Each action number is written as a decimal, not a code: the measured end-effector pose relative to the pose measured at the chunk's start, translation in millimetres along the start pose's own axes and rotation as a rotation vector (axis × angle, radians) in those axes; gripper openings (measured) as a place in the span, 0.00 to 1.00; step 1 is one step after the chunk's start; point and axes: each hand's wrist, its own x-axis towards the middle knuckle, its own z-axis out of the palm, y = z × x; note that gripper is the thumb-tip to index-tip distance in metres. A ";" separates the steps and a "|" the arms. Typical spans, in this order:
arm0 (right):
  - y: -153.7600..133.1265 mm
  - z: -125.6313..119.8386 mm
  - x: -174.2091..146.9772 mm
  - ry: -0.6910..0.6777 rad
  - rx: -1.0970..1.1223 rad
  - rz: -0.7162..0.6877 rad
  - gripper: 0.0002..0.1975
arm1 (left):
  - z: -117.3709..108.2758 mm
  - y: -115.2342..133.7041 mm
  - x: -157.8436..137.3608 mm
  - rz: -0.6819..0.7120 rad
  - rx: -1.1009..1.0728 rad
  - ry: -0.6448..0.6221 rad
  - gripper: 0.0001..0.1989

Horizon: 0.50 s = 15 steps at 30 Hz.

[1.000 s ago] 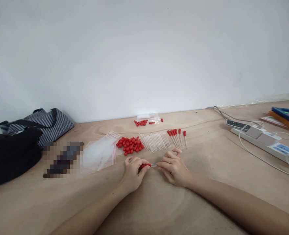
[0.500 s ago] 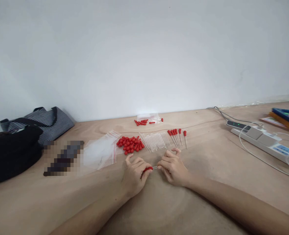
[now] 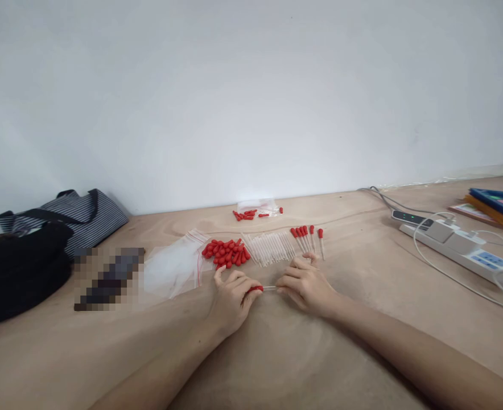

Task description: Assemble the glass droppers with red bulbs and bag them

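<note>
My left hand (image 3: 233, 299) pinches a red rubber dropper bulb (image 3: 256, 288), whose open end points right. A thin clear dropper tube (image 3: 269, 288) runs from the bulb to the fingertips of my right hand (image 3: 305, 287), which is closed on it. The joint between bulb and tube is too small to make out clearly. Just beyond my left hand lies a pile of red bulbs (image 3: 223, 252). Beside it, a row of clear tubes (image 3: 271, 249) lies on the table, and to the right are several droppers with red bulbs on them (image 3: 306, 236).
Clear zip bags (image 3: 172, 265) lie left of the bulb pile. More red pieces (image 3: 245, 215) rest by a small bag near the wall. A power strip (image 3: 460, 245) with cables is at right, a striped bag (image 3: 93, 219) and black cloth (image 3: 21, 273) at left.
My hands have drawn slightly apart, and a little more of the tube shows between them. The view has shifted slightly.
</note>
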 end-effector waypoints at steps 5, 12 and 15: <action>-2.1 1.1 -4.4 -0.009 -0.103 -0.033 0.08 | -0.4 -2.4 -1.4 -0.006 0.013 0.006 0.06; 29.6 -2.0 14.4 0.166 -0.068 0.577 0.11 | 1.2 -15.6 -3.2 -0.169 0.079 0.132 0.19; 49.2 0.9 29.9 0.115 -0.147 0.820 0.13 | 1.3 -16.8 -2.9 -0.172 0.092 0.098 0.12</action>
